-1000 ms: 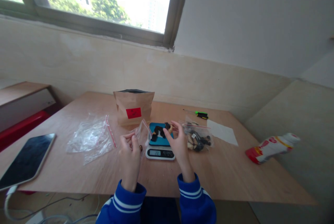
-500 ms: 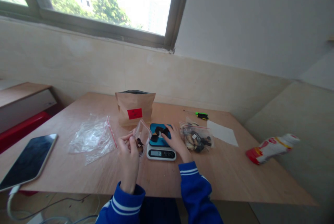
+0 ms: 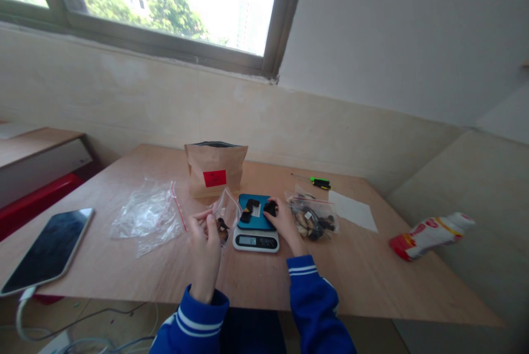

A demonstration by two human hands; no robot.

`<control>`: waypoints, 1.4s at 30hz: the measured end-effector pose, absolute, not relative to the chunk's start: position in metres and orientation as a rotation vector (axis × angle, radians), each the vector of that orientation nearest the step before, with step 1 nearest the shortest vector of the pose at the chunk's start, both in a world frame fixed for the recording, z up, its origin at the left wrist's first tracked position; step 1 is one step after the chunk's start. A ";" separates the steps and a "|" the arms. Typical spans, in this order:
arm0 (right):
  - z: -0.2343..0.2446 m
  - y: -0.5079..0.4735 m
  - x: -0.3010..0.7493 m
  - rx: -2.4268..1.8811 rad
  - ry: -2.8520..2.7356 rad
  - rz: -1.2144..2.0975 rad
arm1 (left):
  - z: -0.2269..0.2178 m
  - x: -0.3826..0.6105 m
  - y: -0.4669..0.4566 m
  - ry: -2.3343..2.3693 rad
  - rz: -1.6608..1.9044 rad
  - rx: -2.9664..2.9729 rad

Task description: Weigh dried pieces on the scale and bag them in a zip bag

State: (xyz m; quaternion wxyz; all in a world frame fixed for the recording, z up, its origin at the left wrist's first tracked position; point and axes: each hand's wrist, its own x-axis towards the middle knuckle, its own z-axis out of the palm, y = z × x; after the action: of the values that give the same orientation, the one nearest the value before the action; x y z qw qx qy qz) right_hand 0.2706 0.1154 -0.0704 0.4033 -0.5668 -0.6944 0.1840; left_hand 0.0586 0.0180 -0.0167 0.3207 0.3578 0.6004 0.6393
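Observation:
My left hand (image 3: 205, 244) pinches the edge of a small clear zip bag (image 3: 228, 208), which is held upright with its mouth open. A few dark brown dried pieces (image 3: 222, 229) lie in the bottom of that bag. Just to its right stands a white kitchen scale (image 3: 256, 245) with a blue platform (image 3: 250, 225) and a lit display. Dark dried pieces (image 3: 249, 208), perhaps mushroom, rest on the platform. At the platform's right edge, my right hand (image 3: 285, 223) has its thumb and fingers closed on another dark dried piece (image 3: 270, 208).
Behind the scale stands a brown paper pouch (image 3: 194, 169) with a red label. A filled zip bag (image 3: 303, 219) lies right of my right hand, near white paper (image 3: 355, 211) and screwdrivers (image 3: 320, 182). Empty plastic bags (image 3: 144, 216), a tablet (image 3: 47, 252) and a bottle (image 3: 430, 235) flank these.
My right hand has shifted right across the platform, and its fingers have closed on a dark piece. More of the platform now shows. My left hand keeps holding the bag.

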 end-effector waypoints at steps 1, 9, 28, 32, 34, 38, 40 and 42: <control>-0.071 0.116 0.271 -1.428 -1.733 0.470 | -0.016 0.059 0.018 1.575 1.680 0.944; -0.055 0.111 0.266 -1.395 -1.613 0.475 | -0.012 0.061 0.017 1.621 1.679 0.963; -0.042 0.104 0.255 -1.442 -1.845 0.277 | -0.018 0.055 0.017 1.614 1.694 0.997; -0.065 0.104 0.269 -1.532 -1.847 0.239 | -0.021 0.056 0.017 1.581 1.689 0.979; -0.063 0.101 0.267 -1.553 -1.825 0.226 | -0.022 0.057 0.017 1.573 1.686 0.974; -0.034 0.095 0.251 -1.459 -1.757 0.288 | -0.021 0.060 0.018 1.557 1.697 0.970; -0.012 0.089 0.239 -1.311 -1.718 0.416 | -0.019 0.062 0.018 1.559 1.702 0.970; 0.007 0.083 0.226 -1.173 -1.741 0.569 | -0.017 0.063 0.018 1.573 1.699 0.969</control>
State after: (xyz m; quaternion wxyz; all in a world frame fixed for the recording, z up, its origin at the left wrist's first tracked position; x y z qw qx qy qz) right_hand 0.2256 0.0830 0.0066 0.4646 -0.4776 -0.7088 0.2316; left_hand 0.0632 0.0183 -0.0167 0.3104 0.3671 0.5956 0.6435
